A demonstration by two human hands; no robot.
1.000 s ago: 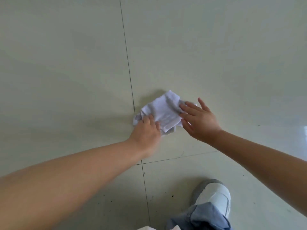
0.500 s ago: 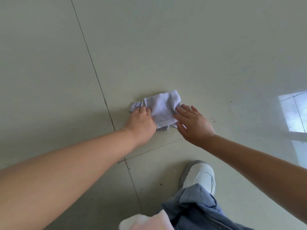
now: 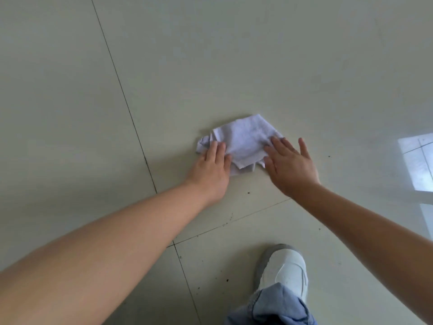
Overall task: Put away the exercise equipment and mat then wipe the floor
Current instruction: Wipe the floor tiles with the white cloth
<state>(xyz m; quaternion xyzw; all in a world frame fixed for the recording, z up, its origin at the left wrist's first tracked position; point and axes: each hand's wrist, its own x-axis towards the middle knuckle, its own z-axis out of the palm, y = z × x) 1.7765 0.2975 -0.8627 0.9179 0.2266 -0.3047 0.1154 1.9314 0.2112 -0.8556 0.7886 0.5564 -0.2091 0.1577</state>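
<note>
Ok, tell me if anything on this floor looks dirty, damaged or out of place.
Small dark specks dot the pale tiled floor nearer the person than the white cloth, towards the white shoe. Both the left hand and the right hand press flat on the crumpled cloth. Nothing looks damaged.

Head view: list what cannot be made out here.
- Cloth: its near edges lie under the left hand and right hand.
- Floor beneath the cloth: hidden, so wiped or not is unknowable.
- Shoe: heel covered by the trouser leg.
- Dark specks: too small to identify.
</note>
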